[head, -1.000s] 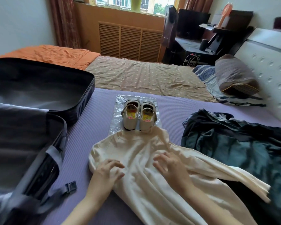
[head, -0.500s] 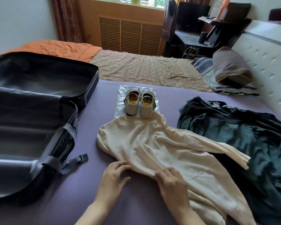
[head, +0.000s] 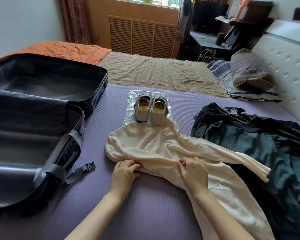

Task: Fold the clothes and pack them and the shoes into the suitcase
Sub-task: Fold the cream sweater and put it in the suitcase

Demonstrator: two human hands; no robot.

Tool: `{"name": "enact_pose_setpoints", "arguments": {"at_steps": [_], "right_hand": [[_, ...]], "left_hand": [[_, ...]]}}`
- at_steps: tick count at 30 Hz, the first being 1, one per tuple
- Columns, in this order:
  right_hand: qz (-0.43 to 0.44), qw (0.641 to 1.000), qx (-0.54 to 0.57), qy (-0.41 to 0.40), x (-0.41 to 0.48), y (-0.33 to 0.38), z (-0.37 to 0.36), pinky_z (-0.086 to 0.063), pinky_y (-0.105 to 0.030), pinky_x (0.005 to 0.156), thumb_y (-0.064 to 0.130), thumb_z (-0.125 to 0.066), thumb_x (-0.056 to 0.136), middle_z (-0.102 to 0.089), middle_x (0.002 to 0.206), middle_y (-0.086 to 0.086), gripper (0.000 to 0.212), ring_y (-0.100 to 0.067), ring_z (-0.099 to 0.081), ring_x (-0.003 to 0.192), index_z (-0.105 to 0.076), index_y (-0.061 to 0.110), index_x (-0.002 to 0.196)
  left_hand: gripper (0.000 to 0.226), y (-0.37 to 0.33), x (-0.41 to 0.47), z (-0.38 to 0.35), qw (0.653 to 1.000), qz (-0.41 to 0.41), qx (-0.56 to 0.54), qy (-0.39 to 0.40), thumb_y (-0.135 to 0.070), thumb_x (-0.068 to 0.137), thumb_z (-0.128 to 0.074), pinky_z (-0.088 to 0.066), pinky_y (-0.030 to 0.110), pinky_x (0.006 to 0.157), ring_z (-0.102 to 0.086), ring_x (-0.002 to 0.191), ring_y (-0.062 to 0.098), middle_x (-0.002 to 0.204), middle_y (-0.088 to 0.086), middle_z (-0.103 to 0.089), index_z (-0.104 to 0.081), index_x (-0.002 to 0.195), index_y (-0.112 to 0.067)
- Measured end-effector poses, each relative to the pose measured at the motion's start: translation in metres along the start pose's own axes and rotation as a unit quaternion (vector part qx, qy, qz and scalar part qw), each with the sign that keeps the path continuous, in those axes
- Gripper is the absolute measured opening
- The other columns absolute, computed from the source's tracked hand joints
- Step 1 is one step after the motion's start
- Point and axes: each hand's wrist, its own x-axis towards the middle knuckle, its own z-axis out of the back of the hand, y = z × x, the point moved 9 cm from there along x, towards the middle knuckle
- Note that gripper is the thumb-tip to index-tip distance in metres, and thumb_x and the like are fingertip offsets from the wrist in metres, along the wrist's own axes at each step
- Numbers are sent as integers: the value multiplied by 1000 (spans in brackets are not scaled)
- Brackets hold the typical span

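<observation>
A cream long-sleeved garment lies spread on the purple mat, its collar touching a pair of small beige shoes on a clear plastic sheet. My left hand and my right hand both pinch the garment's near left edge, lifting a fold of fabric. One cream sleeve stretches right over a heap of dark clothes. An open black suitcase lies at the left with nothing inside, its strap and buckle trailing on the mat.
Behind the mat lie a beige sheet and an orange blanket. A striped pillow rests by the padded white headboard at the right. A dark desk stands by the window.
My hands slid from the garment's middle down to its near left edge and closed on the fabric. The view tilted down and back.
</observation>
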Motion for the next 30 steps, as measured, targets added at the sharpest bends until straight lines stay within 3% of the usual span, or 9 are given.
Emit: {"name": "enact_pose_setpoints", "arguments": {"at_steps": [3, 7, 11, 16, 20, 23, 26, 30], "right_hand": [[3, 1000, -6, -11, -3, -5, 0, -45, -34, 67, 23, -73, 80, -66, 66, 4, 9, -22, -57, 71, -69, 19, 73], [3, 1000, -6, -15, 0, -7, 0, -44, -33, 69, 25, -71, 82, -66, 68, 4, 8, -21, -57, 73, -70, 20, 75], [15, 1000, 9, -19, -4, 1, 2, -44, -32, 66, 23, -71, 82, -66, 68, 5, 9, -21, -58, 71, -69, 20, 74], [15, 999, 40, 7, -17, 10, 6, -43, -32, 68, 32, -62, 89, -67, 77, 3, 11, -19, -61, 83, -69, 24, 84], [35, 996, 75, 39, -33, 22, 6, -42, -30, 66, 38, -58, 91, -70, 84, 5, 15, -18, -64, 83, -69, 27, 91], [62, 992, 68, 81, -47, 30, -2, -45, -29, 73, 42, -57, 91, -67, 96, 6, 23, -17, -63, 91, -67, 28, 107], [73, 992, 58, 84, -58, 26, -4, -48, -32, 84, 41, -65, 86, -64, 104, 5, 44, -18, -62, 99, -58, 24, 126], [62, 994, 21, 87, -69, 8, -1, -48, -34, 87, 27, -74, 79, -63, 108, 0, 56, -22, -61, 103, -55, 17, 130]], "left_hand": [[30, -5, 7, 1, 999, -27, 31, -9, -23, 48, -91, -35, 24, 80, -61, 70, 16, 68, -9, -60, -73, 72, -23], [10, -6, 3, 16, 999, -36, 1, -40, -32, 70, -77, -42, 22, 71, -56, 69, 11, 66, -12, -57, -69, 66, -26], [31, 3, -18, 42, 997, -16, -57, -57, -44, 82, -48, -42, 18, 65, -51, 77, 2, 73, -14, -58, -71, 73, -25], [24, 28, -49, 75, 991, 40, -92, -84, -47, 81, -55, -44, 18, 60, -50, 82, -1, 82, -17, -56, -71, 81, -29], [11, 54, -70, 81, 992, 70, -78, -70, -26, 70, -77, -47, 23, 71, -49, 89, -3, 85, -17, -59, -73, 80, -27], [36, 54, -79, 74, 995, 53, -72, -40, -52, 69, -68, -42, 21, 90, -46, 103, -1, 98, -17, -61, -72, 96, -29], [47, 27, -76, 62, 998, 20, -55, -26, -60, 73, -58, -36, 29, 99, -46, 114, 6, 112, -14, -59, -66, 110, -33], [38, -8, -62, 27, 998, -29, -46, 19, -54, 71, -60, -35, 27, 93, -47, 98, 0, 93, -19, -63, -69, 101, -33]]}}
